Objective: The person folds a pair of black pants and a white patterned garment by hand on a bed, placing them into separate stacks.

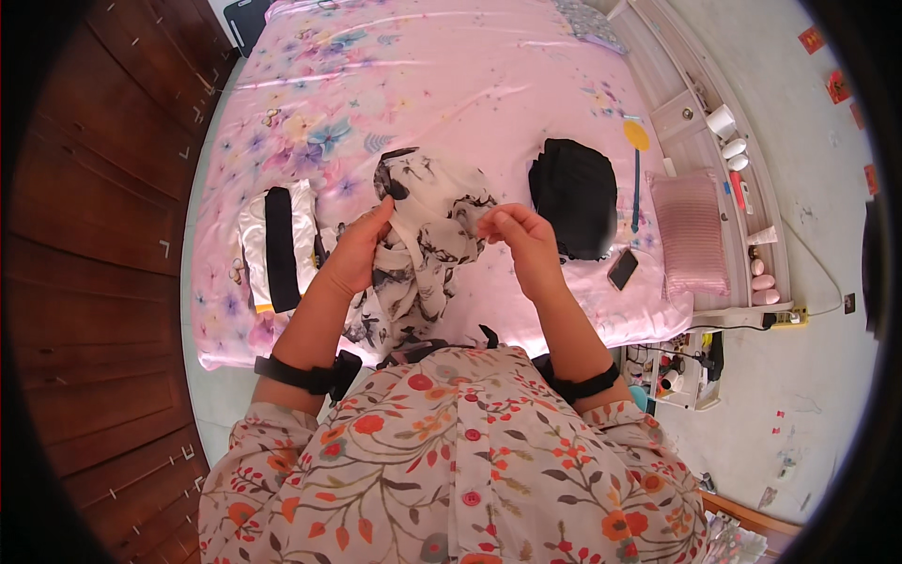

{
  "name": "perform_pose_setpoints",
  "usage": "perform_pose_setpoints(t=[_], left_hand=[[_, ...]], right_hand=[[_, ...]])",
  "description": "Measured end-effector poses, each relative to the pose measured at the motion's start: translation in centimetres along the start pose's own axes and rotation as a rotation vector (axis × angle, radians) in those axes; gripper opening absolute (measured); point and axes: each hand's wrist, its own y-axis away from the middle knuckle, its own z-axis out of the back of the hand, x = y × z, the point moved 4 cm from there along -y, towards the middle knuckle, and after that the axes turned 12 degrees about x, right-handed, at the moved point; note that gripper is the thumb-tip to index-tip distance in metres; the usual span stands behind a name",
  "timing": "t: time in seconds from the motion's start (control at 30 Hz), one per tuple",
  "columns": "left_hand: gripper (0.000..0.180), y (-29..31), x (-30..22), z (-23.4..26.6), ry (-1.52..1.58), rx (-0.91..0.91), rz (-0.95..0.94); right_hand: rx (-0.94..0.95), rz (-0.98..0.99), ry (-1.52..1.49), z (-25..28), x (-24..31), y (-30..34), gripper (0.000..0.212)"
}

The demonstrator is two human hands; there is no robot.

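Bunched patterned cloth [437,179] over bed [479,89], near side.
Left hand [357,252] grips left side, right hand [521,237] pinches right; spread gently.

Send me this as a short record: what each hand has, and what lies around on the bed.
Held: black-and-white patterned cloth
Left hand: grips its left side
Right hand: fingertips at its right edge
Left of it: white cloth with black strip on top
Right of it: bundled black cloth
Further right: phone, pink cushion
Surface: pink floral bedspread
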Motion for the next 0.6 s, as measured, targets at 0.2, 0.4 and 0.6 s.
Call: perform_pose_setpoints(t=[0.2,0.4,0.6], left_hand=[[0.048,0.1,0.7,-0.4,-0.033,0.031,0.042],[0.042,0.2,1.4,-1.3,-0.166,0.111,0.110],[0.040,0.9,0.9,-2.0,-0.190,0.047,0.092]], right_hand=[[0.338,-0.480,0.076,-3.3,-3.0,0.6,0.036],[0.198,-0.461,-0.013,-3.4,-3.2,0.5,0.064],[0.357,-0.056,-0.677,-2.1,3.4,0.8,0.029]])
